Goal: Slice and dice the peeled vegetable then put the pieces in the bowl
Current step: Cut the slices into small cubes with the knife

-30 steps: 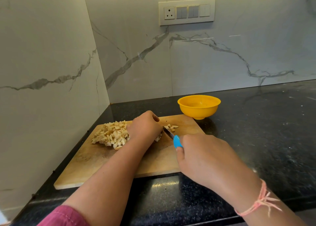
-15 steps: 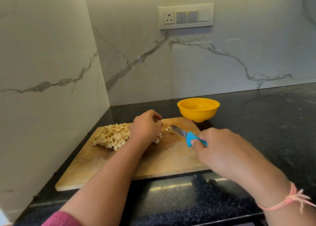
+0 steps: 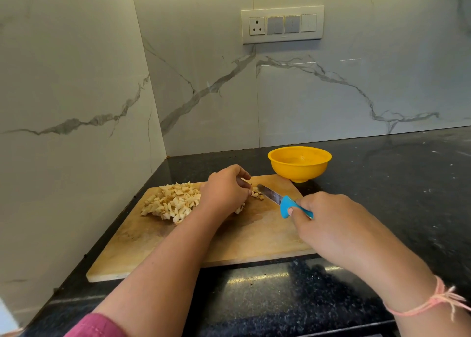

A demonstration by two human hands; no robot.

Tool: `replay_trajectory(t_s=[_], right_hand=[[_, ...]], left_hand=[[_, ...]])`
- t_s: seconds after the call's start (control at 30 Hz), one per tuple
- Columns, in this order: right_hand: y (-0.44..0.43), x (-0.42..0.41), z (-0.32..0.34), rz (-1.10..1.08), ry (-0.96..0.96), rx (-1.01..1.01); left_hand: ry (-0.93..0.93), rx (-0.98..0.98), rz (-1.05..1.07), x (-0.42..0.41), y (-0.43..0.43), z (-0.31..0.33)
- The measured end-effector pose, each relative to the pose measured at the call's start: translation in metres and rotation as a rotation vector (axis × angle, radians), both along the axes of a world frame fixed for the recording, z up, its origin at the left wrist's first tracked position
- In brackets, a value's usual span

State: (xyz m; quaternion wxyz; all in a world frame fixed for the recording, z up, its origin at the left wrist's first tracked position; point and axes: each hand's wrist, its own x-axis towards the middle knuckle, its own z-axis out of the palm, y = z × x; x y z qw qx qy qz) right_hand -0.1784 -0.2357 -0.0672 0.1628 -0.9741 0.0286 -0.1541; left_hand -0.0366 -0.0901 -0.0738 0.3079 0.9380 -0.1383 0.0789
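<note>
A wooden cutting board [image 3: 249, 237] lies on the black counter. A pile of pale diced vegetable pieces [image 3: 173, 201] sits on its far left part. My left hand [image 3: 225, 190] rests curled over the right edge of the pile, with a few loose pieces [image 3: 257, 194] by its fingertips; whether it holds any is hidden. My right hand [image 3: 334, 222] grips the blue handle of a knife [image 3: 274, 196], whose blade points toward the left hand's fingers, low over the board. A yellow bowl [image 3: 299, 170] stands just beyond the board's far right corner.
Marble walls close the corner on the left and behind. A switch panel [image 3: 282, 24] is mounted on the back wall. The black counter [image 3: 395, 184] stretches to the right of the board.
My right hand has swung the knife out to the right, so the blade now lies at an angle beside the loose pieces. The left hand stays at the pile.
</note>
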Motion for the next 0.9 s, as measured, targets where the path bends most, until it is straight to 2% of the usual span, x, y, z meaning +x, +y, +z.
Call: replay_trajectory(t_s=[0.33,0.57,0.9], right_hand=[[-0.001,-0.007,0.005,0.023,0.040,-0.002],[0.003,-0.009,0.004,0.039,0.082,-0.018],[0.013,-0.013,0.019,0.067,0.113,-0.189]], left_hand=[[-0.029,0.003,-0.020,-0.002,-0.001,0.000],[0.028,0.120,0.010,-0.002,0.000,0.002],[0.017,0.126,0.043,-0.007,-0.002,0.002]])
